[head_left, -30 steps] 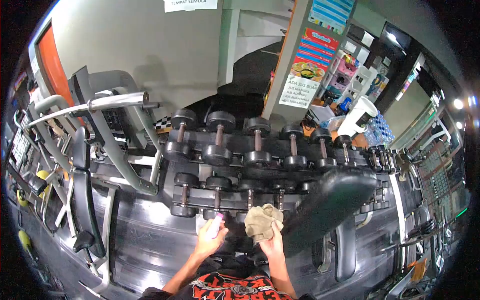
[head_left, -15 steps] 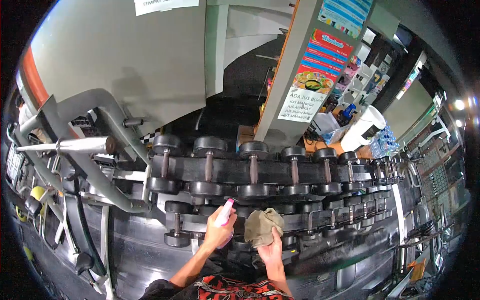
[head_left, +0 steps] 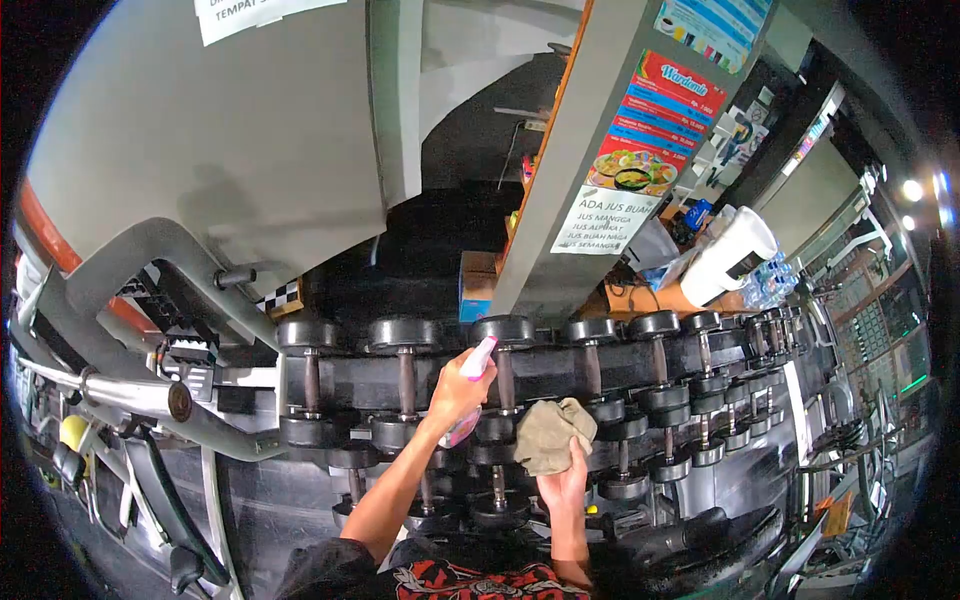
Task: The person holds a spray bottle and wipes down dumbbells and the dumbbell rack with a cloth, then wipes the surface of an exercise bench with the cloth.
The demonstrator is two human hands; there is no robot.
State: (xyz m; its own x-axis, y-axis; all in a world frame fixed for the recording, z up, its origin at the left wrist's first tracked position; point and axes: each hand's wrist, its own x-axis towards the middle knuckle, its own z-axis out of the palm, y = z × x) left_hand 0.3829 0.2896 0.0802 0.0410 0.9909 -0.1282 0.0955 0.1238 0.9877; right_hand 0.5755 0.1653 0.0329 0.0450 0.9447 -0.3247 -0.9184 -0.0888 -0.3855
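Note:
My left hand [head_left: 456, 396] is wrapped round a spray bottle [head_left: 480, 357] with a white and pink trigger head. Part of the bottle's body shows below the fingers. In my right hand [head_left: 566, 488] is a crumpled olive-beige cloth [head_left: 550, 438], pinched with the thumb on top. Both hands are over a rack of black dumbbells. The spray head overlaps a dumbbell [head_left: 504, 330] in the upper row. Behind and below the cloth, parts of the lower row are hidden.
Grey gym machine frames with a thick metal bar [head_left: 150, 395] stand at the left. Behind the rack rises a pillar with a menu poster [head_left: 655, 130]. A counter to its right bears a white container [head_left: 735, 255] and plastic bottles [head_left: 770, 285]. A blue-and-brown box [head_left: 478, 285] sits behind the rack.
Both hands have moved forward over the rack, the left with the spray bottle to the upper row, the right with the cloth slightly up and right. The view has shifted too.

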